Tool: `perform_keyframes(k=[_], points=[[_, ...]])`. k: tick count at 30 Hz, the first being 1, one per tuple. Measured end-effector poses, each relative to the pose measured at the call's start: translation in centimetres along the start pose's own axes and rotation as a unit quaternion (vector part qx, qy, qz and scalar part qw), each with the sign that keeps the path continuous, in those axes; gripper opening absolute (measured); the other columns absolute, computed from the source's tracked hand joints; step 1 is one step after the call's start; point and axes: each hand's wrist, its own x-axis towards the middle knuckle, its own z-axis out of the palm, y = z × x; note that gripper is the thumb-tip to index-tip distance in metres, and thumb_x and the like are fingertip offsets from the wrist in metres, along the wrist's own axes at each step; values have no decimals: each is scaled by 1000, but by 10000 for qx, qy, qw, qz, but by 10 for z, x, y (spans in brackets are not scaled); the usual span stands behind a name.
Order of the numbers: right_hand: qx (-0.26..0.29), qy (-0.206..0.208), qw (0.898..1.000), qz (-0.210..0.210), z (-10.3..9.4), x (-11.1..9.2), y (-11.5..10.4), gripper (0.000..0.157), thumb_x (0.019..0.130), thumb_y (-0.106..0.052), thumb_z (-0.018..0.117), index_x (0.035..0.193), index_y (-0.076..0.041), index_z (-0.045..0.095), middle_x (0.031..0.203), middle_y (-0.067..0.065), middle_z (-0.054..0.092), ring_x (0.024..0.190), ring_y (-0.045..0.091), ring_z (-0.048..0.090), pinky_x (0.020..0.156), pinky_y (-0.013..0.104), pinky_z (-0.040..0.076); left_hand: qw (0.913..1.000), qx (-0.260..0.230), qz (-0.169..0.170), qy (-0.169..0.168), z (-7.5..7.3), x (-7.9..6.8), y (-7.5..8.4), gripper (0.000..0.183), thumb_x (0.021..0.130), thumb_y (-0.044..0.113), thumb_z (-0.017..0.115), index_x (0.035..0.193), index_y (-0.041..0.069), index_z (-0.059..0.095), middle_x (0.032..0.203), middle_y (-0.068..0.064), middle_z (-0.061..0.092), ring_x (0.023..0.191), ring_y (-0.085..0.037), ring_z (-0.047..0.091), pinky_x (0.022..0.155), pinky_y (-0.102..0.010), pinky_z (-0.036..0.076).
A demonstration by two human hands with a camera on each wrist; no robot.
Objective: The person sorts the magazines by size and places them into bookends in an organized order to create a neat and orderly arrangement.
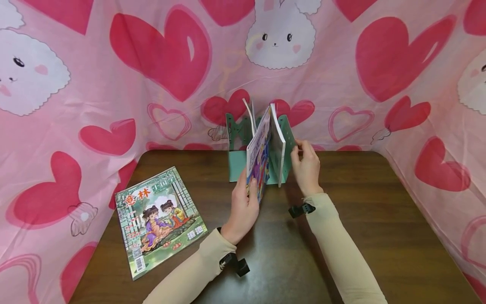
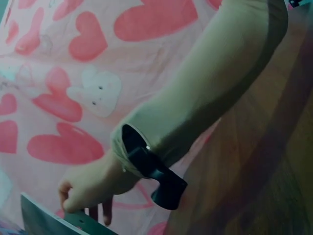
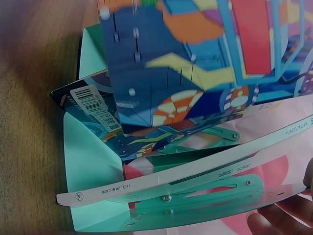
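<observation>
A: hands, what are they on?

B: apart from each other. Left hand [image 1: 244, 207] grips a colourful magazine [image 1: 259, 164] between thumb and fingers, right hand [image 1: 306, 169] pinches the edge of the right panel [image 1: 287, 141] of a green rack [image 1: 236, 166]

A: where's the held one exactly?

B: upright, far end over the rack base, near end sticking out toward the person. Sits between a thin booklet [image 1: 248, 113] and a white-spined magazine [image 1: 278, 143]. Can't tell if its bottom edge touches the base

A: surface?

B: table [image 1: 379, 236], dark brown wood grain, rounded back corners, glossy enough to show a pale reflection between the forearms. Rack stands near the back edge, around the middle. A green-covered magazine [image 1: 159, 219] lies flat and angled at the left, two cartoon figures on the cover

A: room?

B: pink cloth [image 1: 334, 63] behind the table and down both sides, creased, printed with red hearts and white rabbit faces. Person in beige sleeves [image 1: 353, 257], black device [image 1: 301, 210] strapped at each wrist
</observation>
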Motion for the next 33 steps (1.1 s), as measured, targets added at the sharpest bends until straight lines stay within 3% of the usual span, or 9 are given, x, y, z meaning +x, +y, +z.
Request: perform_keyframes(k=[4, 10, 16, 23, 28, 33], points=[[7, -9, 10000, 32, 0, 0, 0, 23, 94, -15, 52, 112, -5, 62, 101, 10, 62, 86, 23, 60, 74, 40, 51, 9997, 38, 110, 212, 14, 4, -16, 51, 95, -7, 39, 144, 1, 28, 139, -21, 40, 127, -32, 42, 98, -45, 40], [-10, -4, 10000, 50, -1, -1, 1, 24, 94, -16, 52, 112, -4, 61, 101, 11, 62, 86, 24, 61, 74, 41, 51, 9991, 72, 147, 399, 33, 9, -46, 52, 99, 3, 38, 148, 11, 23, 141, -12, 38, 128, -24, 41, 99, -42, 40], [-20, 49, 10000, -15, 1, -1, 3, 23, 93, -15, 53, 111, -4, 62, 101, 11, 62, 86, 24, 61, 75, 40, 51, 9975, 113, 307, 623, 47, 18, -53, 54, 100, 6, 35, 150, 20, 19, 146, -4, 32, 131, -19, 38, 103, -40, 36], [41, 64, 10000, -42, 1, 0, 3, 23, 93, -16, 53, 110, -3, 62, 101, 11, 62, 85, 24, 61, 74, 41, 52, 9951, 237, 379, 878, 62, 31, -61, 52, 101, 13, 34, 150, 19, 18, 149, -4, 27, 133, -18, 34, 105, -40, 33], [37, 60, 10000, -56, 2, -1, 3, 23, 93, -14, 53, 111, -3, 62, 101, 11, 62, 85, 24, 61, 75, 41, 52, 9945, 214, 428, 930, 69, 37, -66, 57, 99, 6, 38, 150, 19, 17, 149, -4, 25, 133, -18, 31, 106, -38, 31], [-4, 103, 9999, -94, 1, 0, 1, 23, 93, -15, 53, 110, -2, 62, 100, 12, 63, 84, 24, 62, 73, 41, 52, 9906, 539, 687, 1056, 76, 44, -71, 66, 93, -9, 41, 150, 15, 17, 149, -7, 24, 135, -19, 28, 107, -37, 31]])
